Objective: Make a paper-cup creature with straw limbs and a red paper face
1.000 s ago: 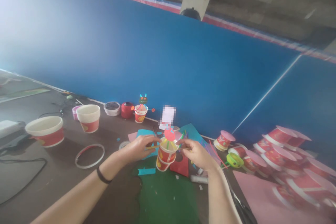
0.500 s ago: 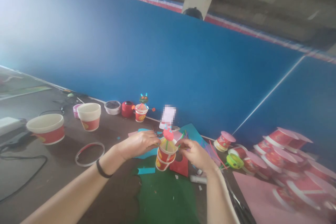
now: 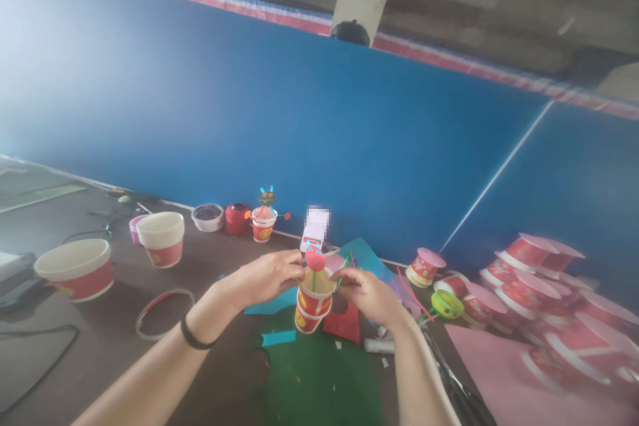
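A red and white paper cup stands in front of me; a second rim shows above it, so it looks like two stacked cups. From its top rises a red round paper head with blue pieces on a green stick. My left hand is closed, its fingertips pinching at the left side of the upper rim. On the opposite side, my right hand is closed too, thumb and fingers at the rim. Anything small between the fingertips is hidden.
Green paper lies beneath the cup, with a red cut sheet and a white tube beside it. A finished cup figure and a phone stand behind. Pink-topped cups pile up right; larger cups stand left.
The view has shifted slightly, so the table items sit a little lower and further left. Both hands stay at the cup's rim, with little visible movement.
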The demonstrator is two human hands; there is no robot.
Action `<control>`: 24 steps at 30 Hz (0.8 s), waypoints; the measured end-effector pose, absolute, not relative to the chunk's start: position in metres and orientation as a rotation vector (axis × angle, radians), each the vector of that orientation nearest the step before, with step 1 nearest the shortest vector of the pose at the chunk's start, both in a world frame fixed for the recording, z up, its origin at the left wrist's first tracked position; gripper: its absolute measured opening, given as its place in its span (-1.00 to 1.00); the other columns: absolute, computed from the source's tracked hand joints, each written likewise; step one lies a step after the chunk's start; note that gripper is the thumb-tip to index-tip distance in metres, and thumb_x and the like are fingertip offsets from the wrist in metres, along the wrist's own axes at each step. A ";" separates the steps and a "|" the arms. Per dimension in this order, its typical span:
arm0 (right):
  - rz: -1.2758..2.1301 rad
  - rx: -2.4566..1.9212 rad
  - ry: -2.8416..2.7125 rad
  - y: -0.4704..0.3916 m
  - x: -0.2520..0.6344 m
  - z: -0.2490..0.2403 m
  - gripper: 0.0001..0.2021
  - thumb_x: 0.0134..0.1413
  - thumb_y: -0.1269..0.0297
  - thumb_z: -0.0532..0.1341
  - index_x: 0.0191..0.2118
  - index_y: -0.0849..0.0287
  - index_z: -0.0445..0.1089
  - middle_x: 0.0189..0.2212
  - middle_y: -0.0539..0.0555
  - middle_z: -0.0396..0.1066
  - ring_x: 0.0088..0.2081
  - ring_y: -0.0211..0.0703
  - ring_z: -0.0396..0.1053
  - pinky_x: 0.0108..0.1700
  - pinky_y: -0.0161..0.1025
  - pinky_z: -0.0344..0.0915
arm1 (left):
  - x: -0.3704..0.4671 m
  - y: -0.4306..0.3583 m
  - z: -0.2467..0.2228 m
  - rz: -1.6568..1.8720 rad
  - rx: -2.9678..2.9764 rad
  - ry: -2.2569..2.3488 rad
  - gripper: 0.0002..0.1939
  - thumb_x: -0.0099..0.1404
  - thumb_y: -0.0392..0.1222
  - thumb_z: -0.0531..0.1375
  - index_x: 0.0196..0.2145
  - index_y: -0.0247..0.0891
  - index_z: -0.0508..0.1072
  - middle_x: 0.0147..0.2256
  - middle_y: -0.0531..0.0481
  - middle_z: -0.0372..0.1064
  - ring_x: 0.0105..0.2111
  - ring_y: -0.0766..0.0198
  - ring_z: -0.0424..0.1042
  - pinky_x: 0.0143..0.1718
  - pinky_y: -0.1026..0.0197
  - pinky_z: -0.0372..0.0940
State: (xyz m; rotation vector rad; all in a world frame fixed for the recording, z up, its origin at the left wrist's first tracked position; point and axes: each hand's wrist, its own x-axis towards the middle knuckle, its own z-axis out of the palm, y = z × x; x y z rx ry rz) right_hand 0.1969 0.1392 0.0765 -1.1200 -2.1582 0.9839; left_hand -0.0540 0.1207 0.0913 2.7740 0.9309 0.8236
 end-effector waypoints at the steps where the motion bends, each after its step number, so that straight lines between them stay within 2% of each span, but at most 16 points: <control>1: 1.017 -1.120 -2.143 0.140 0.198 0.076 -0.78 0.03 0.34 0.13 -0.16 0.13 0.38 -0.45 -0.01 0.45 -0.39 -0.19 0.40 -0.31 -0.27 0.29 | -0.054 0.120 0.093 0.813 2.762 0.953 -0.81 0.34 -0.26 0.02 -0.35 -0.25 0.41 -0.30 -0.02 0.28 -0.34 0.30 0.31 -0.33 0.28 0.19; 4: 1.174 -1.043 -2.108 0.141 0.201 0.075 -0.67 0.03 0.40 0.12 -0.04 0.15 0.31 -0.47 -0.02 0.43 -0.41 -0.21 0.40 -0.32 -0.27 0.30 | -0.055 0.121 0.095 0.801 2.738 0.994 -0.84 0.33 -0.26 0.04 -0.34 -0.25 0.40 -0.29 -0.02 0.26 -0.32 0.29 0.31 -0.32 0.28 0.21; 8: 1.320 -0.885 -2.137 0.139 0.205 0.076 -0.55 -0.04 0.51 0.12 0.04 0.17 0.28 -0.33 0.04 0.43 -0.28 -0.20 0.41 -0.24 -0.28 0.31 | -0.057 0.125 0.089 0.739 2.774 1.058 -0.83 0.33 -0.29 0.02 -0.30 -0.24 0.41 -0.35 0.00 0.25 -0.39 0.30 0.31 -0.38 0.29 0.19; 12: 1.432 -0.792 -2.089 0.139 0.207 0.076 -0.53 -0.03 0.48 0.15 0.07 0.18 0.27 -0.29 0.07 0.44 -0.23 -0.19 0.40 -0.18 -0.25 0.32 | -0.058 0.128 0.083 0.698 2.797 1.089 -0.81 0.35 -0.30 -0.01 -0.31 -0.24 0.39 -0.41 0.02 0.26 -0.40 0.29 0.31 -0.38 0.28 0.19; 18: 1.400 -0.891 -2.014 0.147 0.209 0.065 -0.65 -0.02 0.28 0.24 -0.06 0.21 0.40 -0.43 0.04 0.47 -0.40 -0.21 0.41 -0.30 -0.24 0.35 | -0.055 0.130 0.080 0.706 2.731 1.111 -0.82 0.35 -0.28 -0.01 -0.31 -0.22 0.38 -0.40 0.02 0.30 -0.36 0.27 0.34 -0.34 0.26 0.22; 24: 1.465 -0.897 -1.889 0.152 0.203 0.060 -0.76 -0.04 0.15 0.25 -0.26 0.19 0.46 -0.50 0.01 0.47 -0.49 -0.24 0.41 -0.39 -0.28 0.34 | -0.052 0.130 0.080 0.749 2.711 1.113 -0.88 0.30 -0.32 0.05 -0.31 -0.21 0.38 -0.36 0.01 0.33 -0.33 0.25 0.38 -0.32 0.26 0.25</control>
